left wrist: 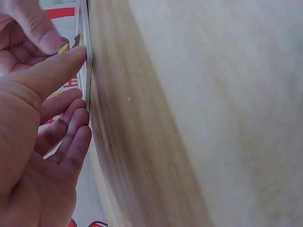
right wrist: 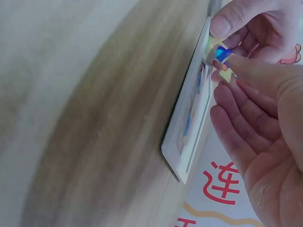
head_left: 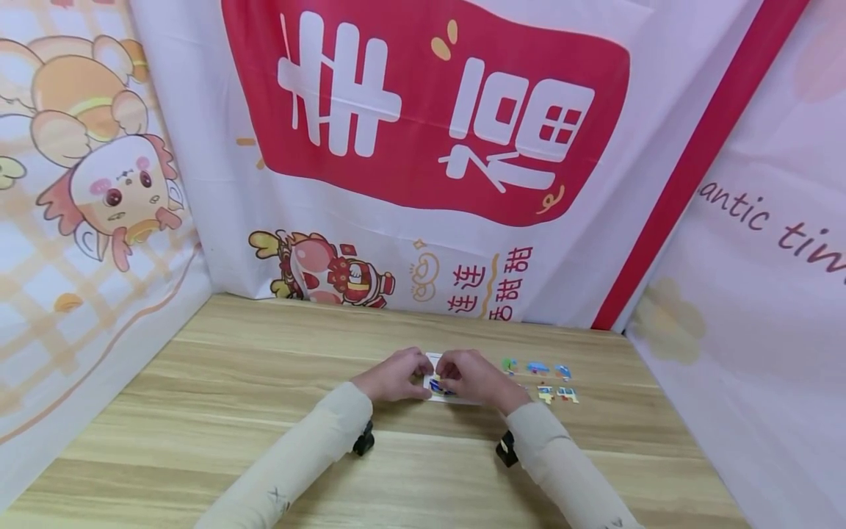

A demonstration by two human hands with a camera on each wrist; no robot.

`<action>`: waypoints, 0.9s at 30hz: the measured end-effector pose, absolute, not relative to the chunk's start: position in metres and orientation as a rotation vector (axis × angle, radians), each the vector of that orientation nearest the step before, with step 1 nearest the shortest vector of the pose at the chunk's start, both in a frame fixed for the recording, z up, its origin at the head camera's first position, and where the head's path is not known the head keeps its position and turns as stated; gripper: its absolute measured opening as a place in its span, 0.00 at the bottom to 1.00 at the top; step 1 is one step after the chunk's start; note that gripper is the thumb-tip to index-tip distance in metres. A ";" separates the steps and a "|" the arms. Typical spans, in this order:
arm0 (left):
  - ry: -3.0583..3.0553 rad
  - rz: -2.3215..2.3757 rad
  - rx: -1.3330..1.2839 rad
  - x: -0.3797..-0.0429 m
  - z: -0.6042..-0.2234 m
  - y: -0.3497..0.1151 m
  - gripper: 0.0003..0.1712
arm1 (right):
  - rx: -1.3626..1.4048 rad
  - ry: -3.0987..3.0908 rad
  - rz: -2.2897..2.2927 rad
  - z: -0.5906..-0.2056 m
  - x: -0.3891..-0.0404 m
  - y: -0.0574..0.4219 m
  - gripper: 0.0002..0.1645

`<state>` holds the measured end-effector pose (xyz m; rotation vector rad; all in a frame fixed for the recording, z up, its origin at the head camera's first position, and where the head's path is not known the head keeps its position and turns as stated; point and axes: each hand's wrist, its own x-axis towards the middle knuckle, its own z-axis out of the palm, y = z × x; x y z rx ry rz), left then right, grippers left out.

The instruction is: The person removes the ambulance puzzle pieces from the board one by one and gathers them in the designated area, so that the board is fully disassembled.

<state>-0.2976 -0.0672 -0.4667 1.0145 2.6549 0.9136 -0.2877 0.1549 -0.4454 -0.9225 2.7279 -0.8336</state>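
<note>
My right hand [head_left: 472,376] is over a small white-bordered puzzle tray [right wrist: 171,149] lying on the table. In the right wrist view, its thumb and fingers pinch a small jigsaw piece [right wrist: 222,53] with blue and yellow print, tilted close over the tray's far end. My left hand [head_left: 399,375] is at the tray's left side, the thumb's tip [right wrist: 220,27] right at the border. Its other fingers [left wrist: 78,146] are loosely bent, their tips along the tray's side in the left wrist view. Coloured picture parts show inside the border, partly hidden by the hands.
Several loose jigsaw pieces [head_left: 538,367] lie in two rows on the wooden table [head_left: 264,367], right of my right hand. Printed cloth [head_left: 410,184] hangs behind the table's back edge, with more cloth at the left and right sides.
</note>
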 end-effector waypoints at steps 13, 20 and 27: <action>2.681 0.879 1.008 -0.296 -0.465 -0.066 0.25 | -0.779 2.707 -1.144 -0.438 -0.283 0.181 0.03; 2.687 0.870 0.953 -0.297 -0.465 -0.065 0.26 | -0.711 2.732 -1.141 -0.425 -0.272 0.229 0.03; 2.691 0.844 0.949 -0.298 -0.466 -0.064 0.26 | -0.637 2.763 -1.060 -0.423 -0.251 0.279 0.04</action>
